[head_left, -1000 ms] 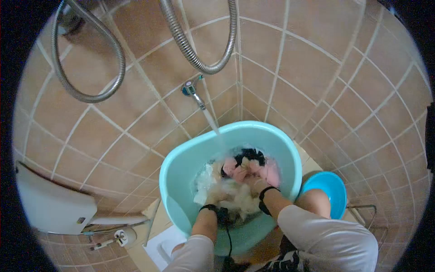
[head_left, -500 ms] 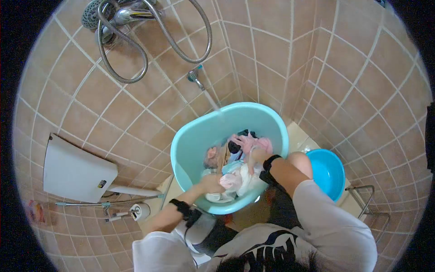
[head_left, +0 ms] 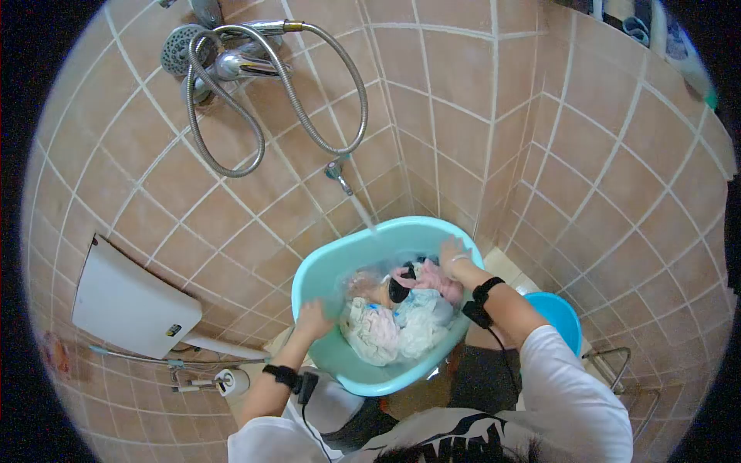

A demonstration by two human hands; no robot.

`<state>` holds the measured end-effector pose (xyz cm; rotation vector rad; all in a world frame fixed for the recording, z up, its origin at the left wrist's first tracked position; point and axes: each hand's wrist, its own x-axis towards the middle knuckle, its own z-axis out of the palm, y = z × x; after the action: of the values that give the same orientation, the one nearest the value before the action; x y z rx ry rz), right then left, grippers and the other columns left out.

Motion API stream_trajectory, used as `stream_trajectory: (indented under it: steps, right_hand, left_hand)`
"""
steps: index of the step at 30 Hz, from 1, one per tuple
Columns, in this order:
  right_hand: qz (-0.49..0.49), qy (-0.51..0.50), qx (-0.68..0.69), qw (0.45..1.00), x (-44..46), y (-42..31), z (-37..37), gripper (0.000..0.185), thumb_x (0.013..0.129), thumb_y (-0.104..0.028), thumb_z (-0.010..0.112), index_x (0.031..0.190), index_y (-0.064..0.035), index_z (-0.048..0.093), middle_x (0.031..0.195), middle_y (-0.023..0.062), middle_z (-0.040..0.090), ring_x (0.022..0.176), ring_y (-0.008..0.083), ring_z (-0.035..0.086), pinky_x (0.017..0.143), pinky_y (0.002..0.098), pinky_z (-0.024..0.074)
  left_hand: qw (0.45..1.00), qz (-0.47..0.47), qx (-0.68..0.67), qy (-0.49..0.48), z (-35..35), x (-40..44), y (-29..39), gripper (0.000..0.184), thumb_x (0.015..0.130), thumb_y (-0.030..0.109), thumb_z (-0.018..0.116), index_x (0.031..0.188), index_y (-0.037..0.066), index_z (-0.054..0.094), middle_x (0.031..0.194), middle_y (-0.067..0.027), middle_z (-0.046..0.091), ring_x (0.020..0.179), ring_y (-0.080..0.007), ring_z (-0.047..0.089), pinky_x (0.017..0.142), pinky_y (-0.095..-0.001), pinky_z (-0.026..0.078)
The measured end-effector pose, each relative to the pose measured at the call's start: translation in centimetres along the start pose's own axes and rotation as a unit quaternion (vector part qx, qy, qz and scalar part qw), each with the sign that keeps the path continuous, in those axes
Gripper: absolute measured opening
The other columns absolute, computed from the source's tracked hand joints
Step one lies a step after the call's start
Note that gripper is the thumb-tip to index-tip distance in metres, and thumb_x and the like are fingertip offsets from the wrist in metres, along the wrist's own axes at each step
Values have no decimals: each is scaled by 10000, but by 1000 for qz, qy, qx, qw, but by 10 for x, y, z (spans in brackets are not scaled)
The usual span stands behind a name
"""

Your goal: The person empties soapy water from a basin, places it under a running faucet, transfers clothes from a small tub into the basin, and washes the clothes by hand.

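A pale turquoise basin (head_left: pixel 386 383) stands below a running tap (head_left: pixel 337 176), holding water and several wet clothes. White clothing (head_left: pixel 424 326) fills its near half, with a pinkish-white piece (head_left: pixel 372 332) on the left. Farther back lie pink cloth (head_left: pixel 440 284) and a small black piece (head_left: pixel 398 290). My left hand (head_left: pixel 312 318) is at the basin's left rim, apart from the clothes; its fingers are blurred. My right hand (head_left: pixel 454 253) is just inside the right rim, beside the pink cloth, fingers apart and holding nothing.
A blue bowl (head_left: pixel 557 315) sits to the right, near a metal rack (head_left: pixel 617 366). On the tiled wall hang a shower head (head_left: pixel 184 50) and its looped hose (head_left: pixel 363 100). A white tank (head_left: pixel 135 297) and a paper roll (head_left: pixel 231 382) are on the left.
Both hands have left the clothes: my left hand moved left to the rim, my right hand up toward the right rim. The white clothing lies more spread out. The view has tilted upward.
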<state>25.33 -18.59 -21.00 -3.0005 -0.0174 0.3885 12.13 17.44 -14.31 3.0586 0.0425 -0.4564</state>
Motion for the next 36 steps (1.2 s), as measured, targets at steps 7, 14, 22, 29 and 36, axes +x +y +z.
stream_trajectory:
  steps: [7,14,22,29,36]
  right_hand:
    - [140,-39,148,978,26,67,32,548,803,-225,512,1275,-13,334,1245,192,457,1104,350,492,903,446,414]
    - [210,-103,222,946,49,76,52,458,779,-161,525,1191,17,429,1134,202,539,1038,320,543,858,390,450]
    - [156,29,128,979,10,81,61,337,825,-218,482,1059,5,574,999,242,593,927,341,596,785,405,482]
    - [193,-64,88,975,27,70,63,498,761,-253,568,1162,32,490,1217,272,446,1040,429,504,776,455,485]
    - [73,-15,-225,972,-12,-88,-15,688,758,-467,564,1233,14,433,1306,288,337,1121,500,382,790,627,386]
  left_hand:
    - [942,-227,-244,28,58,-23,-61,521,811,365,543,1055,-91,479,956,-276,576,854,-404,583,752,-436,466]
    - [923,-198,-249,216,74,9,-74,474,833,379,538,800,-94,550,803,-298,588,804,-424,585,691,-463,457]
    - [939,-179,-224,191,49,66,-94,530,826,420,528,717,-96,579,762,-303,585,786,-432,585,702,-472,454]
    - [949,-245,-156,120,19,50,-69,455,834,329,522,1098,-42,503,1034,-249,564,956,-370,562,801,-481,432]
    - [993,47,101,40,56,110,16,693,730,311,620,1327,147,307,1371,-196,255,1263,-431,204,892,-670,256]
